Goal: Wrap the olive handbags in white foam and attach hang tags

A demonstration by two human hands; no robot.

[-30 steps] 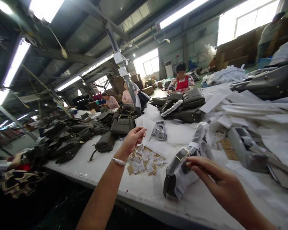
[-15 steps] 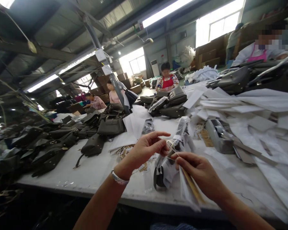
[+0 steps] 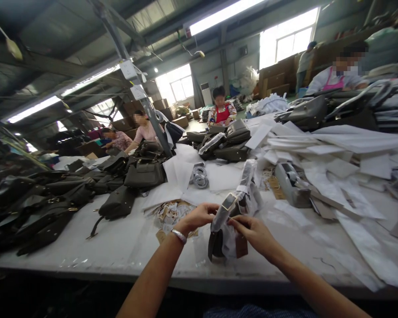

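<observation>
A dark bag wrapped in clear plastic (image 3: pixel 243 190) lies on the white table (image 3: pixel 119 238) in front of me. My left hand (image 3: pixel 199 217) is closed against its left side near a gold buckle (image 3: pixel 228 201). My right hand (image 3: pixel 254 232) is pinched at the bag's lower part, where a brown tag (image 3: pixel 241 246) hangs below the fingers. Both hands touch the bag. A silver bracelet (image 3: pixel 179 235) is on my left wrist.
Small paper tags (image 3: pixel 169 212) lie left of my hands. Dark bags (image 3: pixel 53 203) crowd the table's left side. A tape dispenser (image 3: pixel 290 183) and white paper sheets (image 3: pixel 348 145) lie right. Several people (image 3: pixel 220 110) work at the far end.
My left hand came from the paper tags over to the bag and joined my right hand. Both hands then dropped lower onto the wrapped bag, with the brown tag now hanging there.
</observation>
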